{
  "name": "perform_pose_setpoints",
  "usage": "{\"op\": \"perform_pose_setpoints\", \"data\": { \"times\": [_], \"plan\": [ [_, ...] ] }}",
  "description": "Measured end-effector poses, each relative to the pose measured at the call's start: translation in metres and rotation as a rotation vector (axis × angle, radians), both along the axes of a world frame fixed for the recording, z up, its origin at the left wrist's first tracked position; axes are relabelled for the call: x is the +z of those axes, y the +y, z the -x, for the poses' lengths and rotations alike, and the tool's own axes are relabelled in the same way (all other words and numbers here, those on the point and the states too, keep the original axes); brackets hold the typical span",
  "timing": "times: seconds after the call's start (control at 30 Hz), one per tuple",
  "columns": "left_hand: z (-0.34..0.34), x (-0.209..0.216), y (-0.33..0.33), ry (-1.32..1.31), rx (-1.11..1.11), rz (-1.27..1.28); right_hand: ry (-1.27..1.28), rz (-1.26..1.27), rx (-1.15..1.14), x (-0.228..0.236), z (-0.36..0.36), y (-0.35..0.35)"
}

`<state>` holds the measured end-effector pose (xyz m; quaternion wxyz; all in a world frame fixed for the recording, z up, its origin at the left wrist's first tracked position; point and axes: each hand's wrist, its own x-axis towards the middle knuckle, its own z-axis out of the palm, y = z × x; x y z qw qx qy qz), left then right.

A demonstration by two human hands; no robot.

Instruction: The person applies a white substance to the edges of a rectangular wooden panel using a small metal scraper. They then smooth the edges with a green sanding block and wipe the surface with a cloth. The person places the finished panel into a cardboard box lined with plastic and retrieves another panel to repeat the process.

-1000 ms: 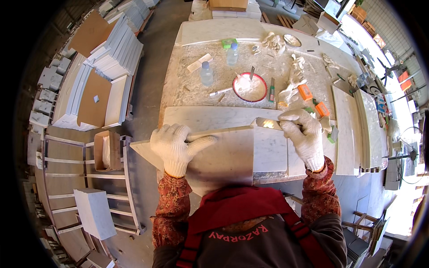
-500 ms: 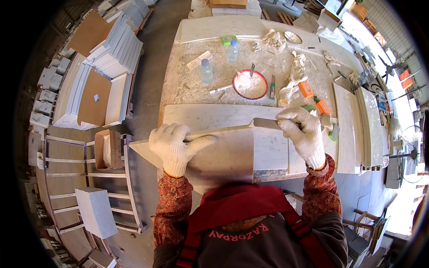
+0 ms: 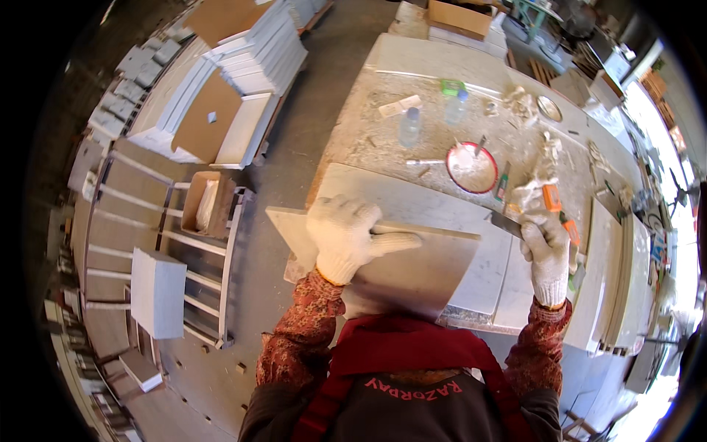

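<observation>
My left hand, in a white knit glove, grips the upper edge of a pale marble slab, thumb lying along the near face. The slab stands tilted on edge in front of my body. Past the slab's right corner, my right hand, gloved too, is closed round a putty knife. Its flat grey blade points left, apart from the slab. Under and beyond lies a flat marble slab on the worktable. A red-rimmed bowl of white paste sits farther back, with a tool standing in it.
Two clear bottles stand on the dusty worktable. A green-handled cutter, orange boxes and crumpled gloves lie around the bowl. Upright slabs lean at right. A slatted rack stands left.
My right hand has drawn the putty knife rightward, off the slab's upper edge. My left hand keeps its grip on the slab. The whole view has swung.
</observation>
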<state>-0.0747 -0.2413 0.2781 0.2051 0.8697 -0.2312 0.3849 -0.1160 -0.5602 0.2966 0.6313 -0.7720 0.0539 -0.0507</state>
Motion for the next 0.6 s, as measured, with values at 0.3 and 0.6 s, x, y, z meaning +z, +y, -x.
{"op": "perform_pose_setpoints", "data": {
  "times": [0.3, 0.6],
  "plan": [
    [0.007, -0.002, 0.01, 0.035, 0.053, -0.013, 0.111, 0.023, -0.1, -0.166, -0.112, -0.05],
    [0.003, -0.008, 0.008, 0.053, 0.066, -0.023, 0.098, 1.206, -0.069, -0.269, -0.184, -0.058]
  ]
}}
